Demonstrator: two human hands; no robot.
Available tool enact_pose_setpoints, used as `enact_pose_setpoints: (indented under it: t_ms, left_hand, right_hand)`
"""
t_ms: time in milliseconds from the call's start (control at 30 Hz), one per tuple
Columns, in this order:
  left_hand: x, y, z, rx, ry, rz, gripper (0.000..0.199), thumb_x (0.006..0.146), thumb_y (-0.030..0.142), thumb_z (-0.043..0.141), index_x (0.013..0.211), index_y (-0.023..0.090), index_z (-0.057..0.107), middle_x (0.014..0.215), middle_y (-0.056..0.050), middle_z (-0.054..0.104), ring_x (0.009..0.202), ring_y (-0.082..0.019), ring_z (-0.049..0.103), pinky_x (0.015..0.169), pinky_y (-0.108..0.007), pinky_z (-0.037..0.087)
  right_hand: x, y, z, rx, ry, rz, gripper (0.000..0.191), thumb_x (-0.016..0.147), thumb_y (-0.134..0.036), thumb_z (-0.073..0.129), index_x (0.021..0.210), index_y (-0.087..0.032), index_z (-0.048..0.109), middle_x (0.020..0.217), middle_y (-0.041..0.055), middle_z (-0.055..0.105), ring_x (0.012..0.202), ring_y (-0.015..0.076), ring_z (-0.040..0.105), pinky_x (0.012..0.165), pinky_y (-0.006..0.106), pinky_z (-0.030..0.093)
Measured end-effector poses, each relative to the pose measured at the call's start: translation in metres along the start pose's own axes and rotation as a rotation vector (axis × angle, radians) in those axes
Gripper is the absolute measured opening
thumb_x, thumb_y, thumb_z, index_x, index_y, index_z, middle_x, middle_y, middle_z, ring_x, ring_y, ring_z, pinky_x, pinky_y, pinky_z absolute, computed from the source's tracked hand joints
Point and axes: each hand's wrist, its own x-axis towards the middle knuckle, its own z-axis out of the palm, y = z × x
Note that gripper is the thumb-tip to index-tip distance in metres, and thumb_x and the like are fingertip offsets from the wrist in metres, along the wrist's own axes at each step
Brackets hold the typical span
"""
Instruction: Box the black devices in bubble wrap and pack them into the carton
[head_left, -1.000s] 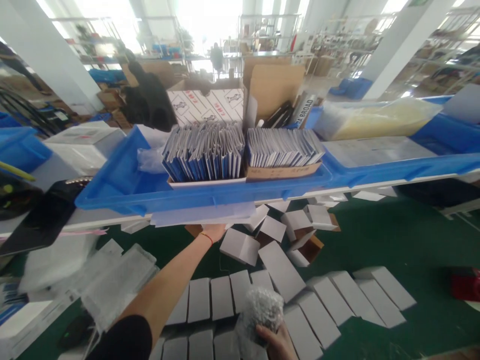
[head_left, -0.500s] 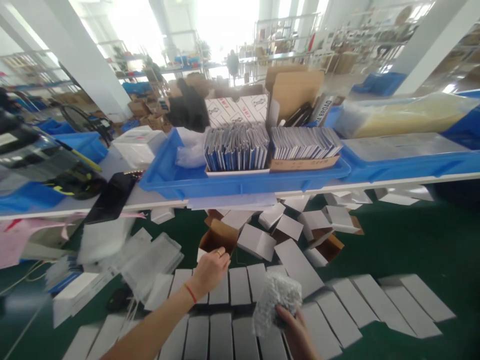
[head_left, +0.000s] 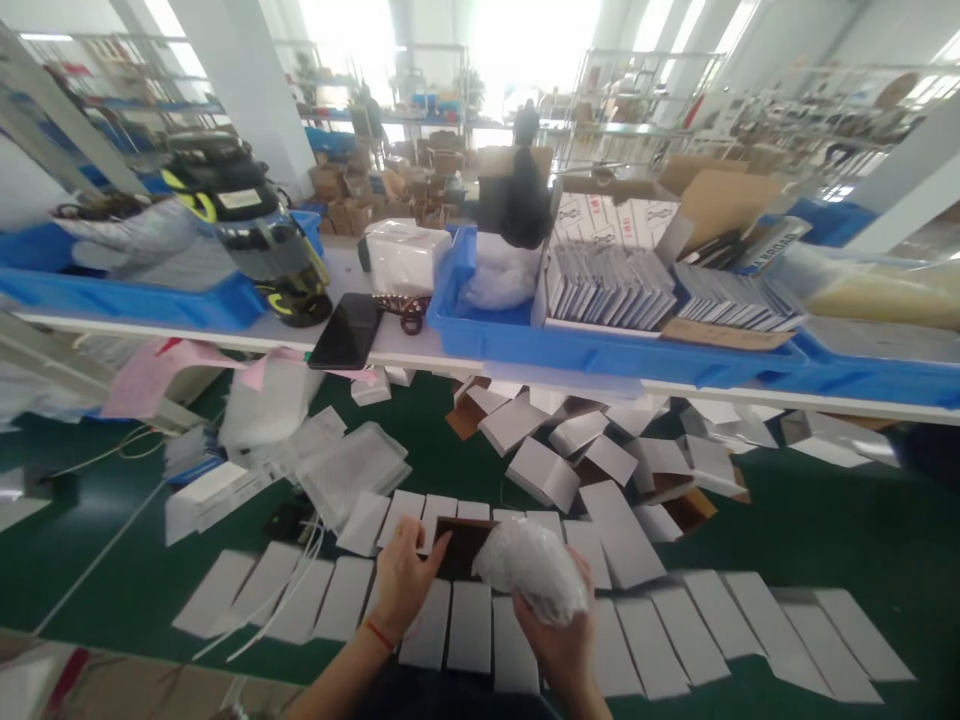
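Observation:
My left hand (head_left: 407, 578), with a red string on its wrist, grips the left side of a small open carton (head_left: 461, 548). The carton's dark brown inside faces up at me. My right hand (head_left: 553, 625) is closed around a bubble-wrapped bundle (head_left: 534, 570), which is held at the carton's right edge and partly covers it. What lies inside the wrap cannot be made out. Beneath both hands run two rows of white boxes (head_left: 470, 625) on the green tabletop.
Loose open boxes (head_left: 544, 472) are heaped behind the rows. Clear bubble bags (head_left: 356, 470) lie to the left. Above, a shelf carries a blue tray (head_left: 525, 348) of upright booklets (head_left: 607, 285), a black phone (head_left: 346, 332) and a large bottle (head_left: 262, 240).
The carton has come nearer to me in my left hand. My right hand has brought the bubble-wrapped bundle up against it. The view has swung to the left.

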Motion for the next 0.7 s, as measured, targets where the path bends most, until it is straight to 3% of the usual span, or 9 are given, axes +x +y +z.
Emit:
enact_pose_setpoints:
  t_ms: [100, 167, 233, 400, 567, 633, 700]
  left_hand:
    - [0.01, -0.015, 0.0, -0.042, -0.223, -0.085, 0.03, 0.092, 0.032, 0.057, 0.067, 0.023, 0.042, 0.065, 0.003, 0.05, 0.059, -0.016, 0.051, 0.057, -0.028, 0.035]
    - [0.013, -0.018, 0.003, -0.09, -0.322, -0.091, 0.025, 0.089, 0.017, 0.05, 0.066, 0.022, 0.045, 0.063, 0.003, 0.054, 0.059, -0.015, 0.053, 0.057, -0.027, 0.035]
    - [0.015, -0.02, 0.006, -0.129, -0.332, -0.079, 0.022, 0.087, 0.01, 0.045, 0.068, 0.021, 0.05, 0.065, 0.002, 0.059, 0.061, -0.015, 0.057, 0.058, -0.026, 0.037]
    - [0.015, -0.028, 0.006, -0.182, -0.324, -0.06, 0.023, 0.089, 0.012, 0.044, 0.069, 0.021, 0.05, 0.066, 0.001, 0.062, 0.064, -0.016, 0.06, 0.06, -0.026, 0.041]
    - [0.005, -0.027, -0.01, -0.155, -0.211, -0.049, 0.028, 0.099, 0.027, 0.041, 0.072, 0.023, 0.048, 0.071, -0.003, 0.059, 0.069, -0.02, 0.059, 0.065, -0.033, 0.048]
    - [-0.002, -0.021, -0.019, -0.159, -0.164, 0.104, 0.024, 0.1, 0.028, 0.041, 0.081, 0.021, 0.054, 0.083, -0.006, 0.063, 0.081, -0.022, 0.062, 0.076, -0.036, 0.052]
    - [-0.009, -0.015, -0.024, -0.138, -0.168, 0.356, 0.016, 0.1, 0.024, 0.046, 0.098, 0.02, 0.061, 0.101, -0.01, 0.068, 0.098, -0.023, 0.064, 0.09, -0.039, 0.053]
  right_hand:
    - [0.001, -0.018, 0.018, -0.021, -0.084, -0.456, 0.064, 0.077, -0.018, 0.072, 0.136, -0.025, 0.048, 0.135, 0.0147, 0.053, 0.123, 0.0347, 0.059, 0.095, 0.056, 0.056]
    - [0.002, -0.022, 0.03, -0.095, -0.184, -0.629, 0.064, 0.08, -0.009, 0.063, 0.138, -0.029, 0.044, 0.134, 0.0132, 0.052, 0.127, 0.0333, 0.054, 0.098, 0.057, 0.054]
    - [0.003, -0.02, 0.041, -0.264, -0.272, -0.7, 0.06, 0.08, -0.006, 0.057, 0.135, -0.029, 0.046, 0.129, 0.013, 0.056, 0.125, 0.0328, 0.054, 0.098, 0.055, 0.052]
    - [0.01, -0.02, 0.058, -0.663, -0.584, -0.564, 0.051, 0.075, -0.015, 0.062, 0.125, -0.022, 0.057, 0.12, 0.0135, 0.064, 0.11, 0.0329, 0.057, 0.097, 0.052, 0.042]
    - [0.029, -0.044, 0.077, -0.82, -0.806, -0.406, 0.048, 0.07, -0.019, 0.066, 0.117, -0.021, 0.062, 0.111, 0.013, 0.067, 0.104, 0.0329, 0.058, 0.089, 0.045, 0.042]
    - [0.035, -0.052, 0.081, -0.842, -0.857, -0.403, 0.044, 0.071, -0.022, 0.067, 0.115, -0.021, 0.063, 0.108, 0.0128, 0.067, 0.103, 0.0335, 0.058, 0.088, 0.045, 0.042]
    - [0.037, -0.055, 0.079, -0.821, -0.866, -0.404, 0.051, 0.073, -0.025, 0.07, 0.122, -0.021, 0.061, 0.111, 0.0125, 0.066, 0.105, 0.0337, 0.059, 0.092, 0.047, 0.043]
